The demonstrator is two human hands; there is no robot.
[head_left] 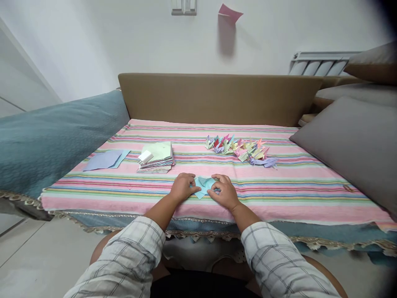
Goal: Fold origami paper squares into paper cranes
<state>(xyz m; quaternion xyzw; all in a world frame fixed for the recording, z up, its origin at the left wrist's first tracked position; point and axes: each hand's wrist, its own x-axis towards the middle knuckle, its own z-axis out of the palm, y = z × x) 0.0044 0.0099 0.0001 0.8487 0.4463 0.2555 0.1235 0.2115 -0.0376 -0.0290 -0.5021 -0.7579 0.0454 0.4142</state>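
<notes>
A partly folded sheet of light blue origami paper [203, 191] lies low over the striped cloth, between my two hands. My left hand [183, 187] pinches its left edge between thumb and fingers. On the opposite side, my right hand [226, 191] grips the right edge the same way, fingers curled. The middle of the paper bulges up in creases. Beyond it to the right sits a cluster of folded paper cranes [238, 148] in several colours. To the left stands a stack of square paper [159, 153] with a small white block [145, 157] on top.
Loose purple paper [102, 160] and a blue sheet [121, 159] lie at the left. The striped cloth [186, 132] covers the sofa seat, with a brown backrest [214, 99] behind. Grey cushions [350, 145] crowd the right; a blue-covered armrest [68, 132] bounds the left.
</notes>
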